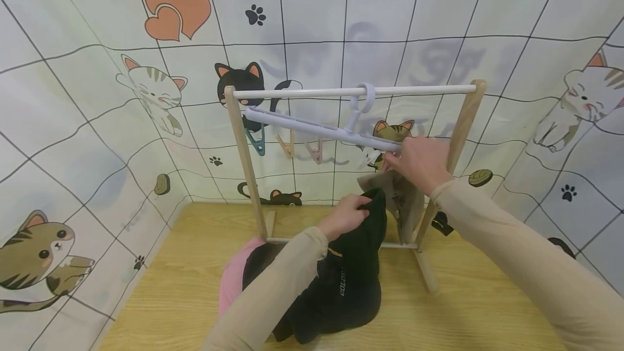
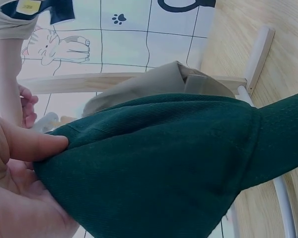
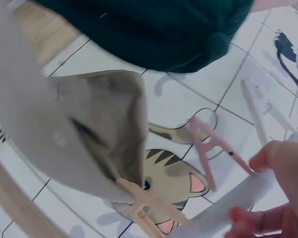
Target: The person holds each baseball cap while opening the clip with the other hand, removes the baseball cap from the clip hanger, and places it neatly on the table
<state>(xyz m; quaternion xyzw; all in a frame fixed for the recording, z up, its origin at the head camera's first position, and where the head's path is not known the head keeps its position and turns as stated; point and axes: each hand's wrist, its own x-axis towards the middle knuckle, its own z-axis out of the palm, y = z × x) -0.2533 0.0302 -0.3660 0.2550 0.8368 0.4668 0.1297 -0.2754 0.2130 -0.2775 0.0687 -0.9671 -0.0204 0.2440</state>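
A dark green cap point(image 1: 363, 237) hangs from my left hand point(image 1: 343, 215). In the left wrist view, thumb and fingers pinch the edge of this green cap point(image 2: 154, 163). My right hand point(image 1: 424, 161) is at the right end of a pale lilac clip hanger point(image 1: 312, 130), which tilts down to the right from the rack's rail. From the right wrist, its thumb and fingers lie around the hanger bar point(image 3: 233, 198), the thumb at the end of a pink clip point(image 3: 208, 144). Beside it, a peach clip point(image 3: 149, 208) holds a beige cap point(image 3: 109, 109).
The wooden rack point(image 1: 246, 167) with its white rail point(image 1: 292, 93) stands on a wood-grain table point(image 1: 161, 280). Below my left arm lie a black cap point(image 1: 361, 297) with lettering and a pink cap point(image 1: 234, 275). Teal point(image 1: 257, 140), peach and pink clips hang along the hanger's left half.
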